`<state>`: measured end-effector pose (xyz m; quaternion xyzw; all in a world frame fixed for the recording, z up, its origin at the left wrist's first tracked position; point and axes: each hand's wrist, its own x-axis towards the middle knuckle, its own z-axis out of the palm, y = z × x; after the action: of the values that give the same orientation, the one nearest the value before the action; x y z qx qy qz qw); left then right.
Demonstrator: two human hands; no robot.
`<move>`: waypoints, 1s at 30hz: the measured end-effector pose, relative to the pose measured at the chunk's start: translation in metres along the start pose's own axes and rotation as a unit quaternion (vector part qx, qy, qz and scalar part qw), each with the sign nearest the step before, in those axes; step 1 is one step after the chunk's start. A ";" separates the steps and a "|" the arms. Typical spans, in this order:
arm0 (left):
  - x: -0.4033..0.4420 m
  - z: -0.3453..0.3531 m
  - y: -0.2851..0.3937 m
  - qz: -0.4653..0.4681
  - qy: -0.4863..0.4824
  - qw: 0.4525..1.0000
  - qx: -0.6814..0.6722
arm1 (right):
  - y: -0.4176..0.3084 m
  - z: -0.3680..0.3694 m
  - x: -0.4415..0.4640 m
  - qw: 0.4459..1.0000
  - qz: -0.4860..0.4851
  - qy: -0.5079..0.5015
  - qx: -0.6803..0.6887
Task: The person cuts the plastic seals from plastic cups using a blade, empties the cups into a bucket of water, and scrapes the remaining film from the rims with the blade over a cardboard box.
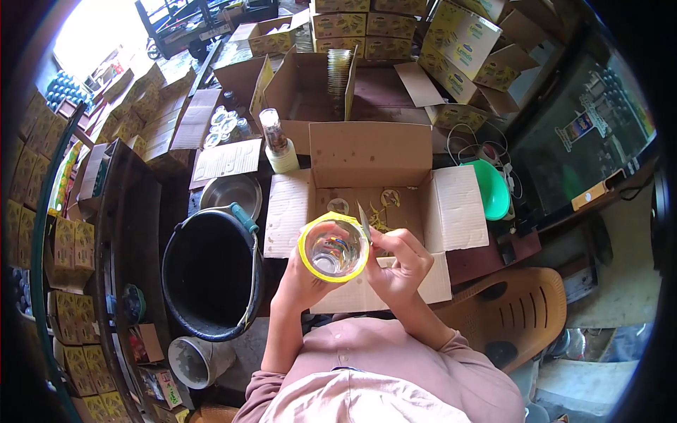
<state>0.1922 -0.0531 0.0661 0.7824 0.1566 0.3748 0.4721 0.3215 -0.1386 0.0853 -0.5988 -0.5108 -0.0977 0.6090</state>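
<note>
My left hand [309,276] is wrapped around a clear plastic cup [331,255] with a yellow rim, its mouth tilted up towards me. In my right hand [400,266] is a small knife [364,220], pinched between the fingers. Its blade points up and away, close beside the cup's right rim; whether it touches the rim I cannot tell. Beyond both hands lies an open cardboard box [370,156] with its flaps folded out. Yellow scraps [382,215] and a round pale piece [338,206] lie inside it.
On the left stand a black bucket [169,271], a metal bowl [243,185] and a grey pail [224,363]. A green bowl [493,190] sits right of the box, above an orange chair [529,299]. Stacked cups [340,77] and cartons [458,53] fill the back.
</note>
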 end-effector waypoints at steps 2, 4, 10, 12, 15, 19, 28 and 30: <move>0.001 0.001 -0.002 0.013 -0.003 1.000 0.003 | 0.003 0.000 0.001 0.999 0.018 0.001 0.034; 0.001 0.002 -0.003 0.012 -0.003 1.000 -0.007 | 0.005 -0.001 0.002 0.998 0.037 -0.005 0.056; 0.005 0.011 -0.005 -0.018 -0.001 0.995 -0.103 | 0.011 -0.005 0.000 0.995 0.072 -0.005 0.069; 0.005 0.011 -0.007 -0.014 0.008 0.994 -0.109 | 0.008 -0.006 -0.002 0.995 0.074 -0.002 0.074; 0.006 0.007 -0.007 -0.013 0.008 0.995 -0.098 | 0.003 -0.008 -0.001 0.997 0.060 -0.005 0.052; 0.005 0.006 -0.009 -0.019 0.008 0.994 -0.103 | 0.005 -0.007 -0.003 1.000 0.004 -0.007 0.030; 0.005 0.000 -0.008 -0.006 0.024 0.999 -0.040 | 0.001 -0.018 0.001 0.999 -0.037 -0.032 -0.015; 0.005 0.000 -0.008 -0.002 0.037 0.999 0.013 | -0.001 -0.026 0.012 0.991 -0.104 -0.050 -0.062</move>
<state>0.1960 -0.0459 0.0611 0.7739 0.1802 0.4003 0.4565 0.3396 -0.1543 0.1006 -0.5830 -0.5930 -0.1622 0.5312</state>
